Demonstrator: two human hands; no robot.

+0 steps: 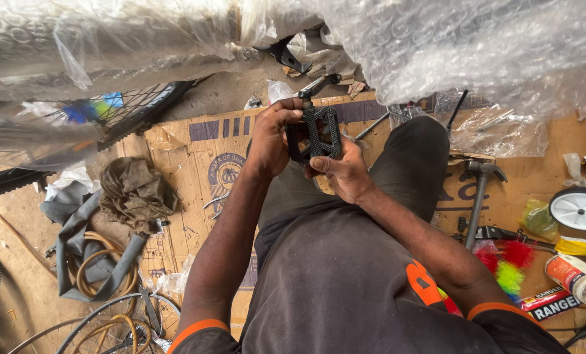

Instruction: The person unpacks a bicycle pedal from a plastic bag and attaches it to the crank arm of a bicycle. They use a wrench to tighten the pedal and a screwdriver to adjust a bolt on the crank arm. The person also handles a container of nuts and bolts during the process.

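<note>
black plastic pedal [322, 133], a flat studded platform type, is being held upright at the centre of the view, above the person's lap and the cardboard sheet [188, 164] covering the floor. left hand [271, 134] is wrapping over the pedal's top left corner, fingers curled closed around its edge. right hand [341, 170] is gripping the pedal from below, thumb lying along the lower edge and fingers closing behind the body. a metal axle stub is projecting from the top of the pedal, just beside the left fingertips. bubble wrap [476, 46] is hanging across the upper part of the view, well above the hands. a hammer [480, 183] is lying on the cardboard to the right of the person's knee, near a small white wheel [580, 208]. coloured tassels [506, 262] are lying near the right elbow. an olive rag [136, 187] is resting to the left, beside a grey inner tube [77, 255] and a spoked rim [103, 321].
</note>
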